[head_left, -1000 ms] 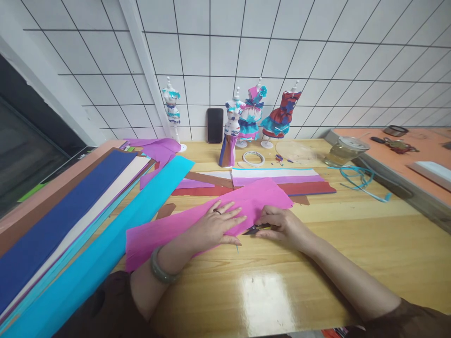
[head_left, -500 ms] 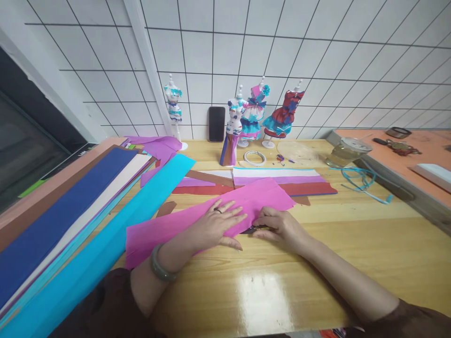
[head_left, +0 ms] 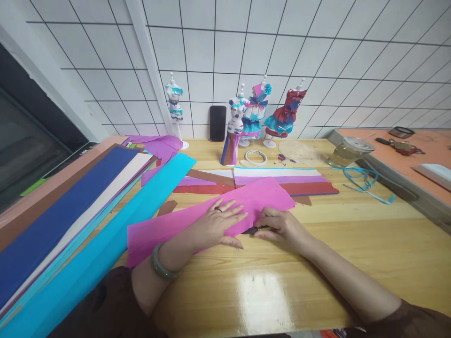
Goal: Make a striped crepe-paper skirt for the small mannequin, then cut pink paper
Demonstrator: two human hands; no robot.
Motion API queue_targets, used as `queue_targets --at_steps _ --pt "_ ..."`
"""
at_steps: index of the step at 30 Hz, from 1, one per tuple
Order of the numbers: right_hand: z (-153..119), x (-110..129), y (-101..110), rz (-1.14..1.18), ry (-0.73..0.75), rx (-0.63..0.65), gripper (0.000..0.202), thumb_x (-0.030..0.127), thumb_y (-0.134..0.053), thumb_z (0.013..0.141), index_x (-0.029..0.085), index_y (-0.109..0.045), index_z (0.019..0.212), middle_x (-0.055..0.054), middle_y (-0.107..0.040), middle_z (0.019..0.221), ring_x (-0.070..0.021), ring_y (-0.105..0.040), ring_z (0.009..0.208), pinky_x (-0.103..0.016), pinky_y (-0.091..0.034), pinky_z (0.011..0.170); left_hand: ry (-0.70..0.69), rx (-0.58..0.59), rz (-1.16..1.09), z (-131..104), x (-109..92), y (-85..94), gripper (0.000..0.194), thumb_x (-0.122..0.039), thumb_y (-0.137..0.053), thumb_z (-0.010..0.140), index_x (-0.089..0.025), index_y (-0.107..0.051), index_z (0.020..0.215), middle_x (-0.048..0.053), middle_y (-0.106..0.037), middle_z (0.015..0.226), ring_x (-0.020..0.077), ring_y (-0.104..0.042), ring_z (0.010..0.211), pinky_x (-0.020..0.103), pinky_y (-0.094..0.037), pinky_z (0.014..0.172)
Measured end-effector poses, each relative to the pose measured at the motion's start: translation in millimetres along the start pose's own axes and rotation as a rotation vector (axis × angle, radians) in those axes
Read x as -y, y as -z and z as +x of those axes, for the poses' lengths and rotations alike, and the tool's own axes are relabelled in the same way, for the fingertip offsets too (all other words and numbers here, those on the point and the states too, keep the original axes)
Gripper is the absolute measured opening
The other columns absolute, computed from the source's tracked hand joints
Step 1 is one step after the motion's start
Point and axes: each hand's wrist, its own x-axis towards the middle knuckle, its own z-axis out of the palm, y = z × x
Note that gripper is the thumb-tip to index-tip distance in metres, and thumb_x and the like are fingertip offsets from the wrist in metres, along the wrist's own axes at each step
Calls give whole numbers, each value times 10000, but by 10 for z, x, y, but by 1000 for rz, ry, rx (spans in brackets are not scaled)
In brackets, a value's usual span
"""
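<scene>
A long pink paper sheet lies slanted across the wooden table. My left hand rests flat on it with the fingers spread, pressing near its front edge. Just to the right, my right hand has its fingers closed round a dark, thin tool at the front edge of the sheet; part of the tool is hidden by the sheet and the fingers, and it may be scissors. Striped paper strips lie behind the pink sheet.
Long coloured papers fill the left side. Several small dressed mannequins and a phone stand at the back wall. A roll of tape, a glass cup and blue ribbon lie further right.
The whole view has shifted very slightly. Both hands and the pink sheet keep nearly the same places.
</scene>
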Motion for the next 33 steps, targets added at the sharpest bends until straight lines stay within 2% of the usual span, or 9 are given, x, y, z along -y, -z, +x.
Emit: queue_targets --at_steps 3,6,10,14,28,33 --pt "0 13 10 10 -9 9 305 439 -558 831 173 -679 917 -56 -581 761 -130 -557 646 -241 -409 572 12 -17 -13 -43 24 52 694 -644 -375 806 -249 -334 1375 42 -294 1459 220 -177 1371 408 -112 1122" --pt "1 20 14 10 -8 -1 313 448 -553 831 176 -682 916 -58 -582 758 -133 -557 652 -242 -414 578 33 -48 -9 -95 84 87 508 -523 -356 885 -277 -422 1324 25 -400 1405 210 -221 1357 404 -160 1114" --pt "0 10 7 25 1 0 314 452 -550 832 184 -683 926 -58 -585 770 -133 -562 658 -239 -421 583 28 -44 1 -111 142 69 402 -426 -383 907 -301 -477 1278 15 -431 1383 198 -271 1339 414 -154 1114" --pt "7 6 -2 17 -2 6 313 449 -551 833 184 -681 937 -61 -585 781 -138 -572 677 -241 -427 594 26 -27 -10 -78 134 41 378 -414 -383 911 -304 -501 1252 7 -423 1389 180 -304 1324 398 -136 1118" --pt "57 63 -23 -42 6 53 340 467 -535 835 175 -665 950 -65 -581 804 -141 -578 682 -244 -439 613 53 -22 -29 -90 102 60 391 -435 -395 904 -295 -498 1254 -3 -388 1413 186 -240 1351 402 -123 1121" --pt "100 58 -52 -69 25 82 345 467 -523 843 166 -659 946 -64 -574 802 -142 -577 687 -246 -434 617 22 -52 -25 -95 110 50 401 -418 -404 905 -264 -488 1265 9 -436 1381 185 -248 1348 384 -132 1123"
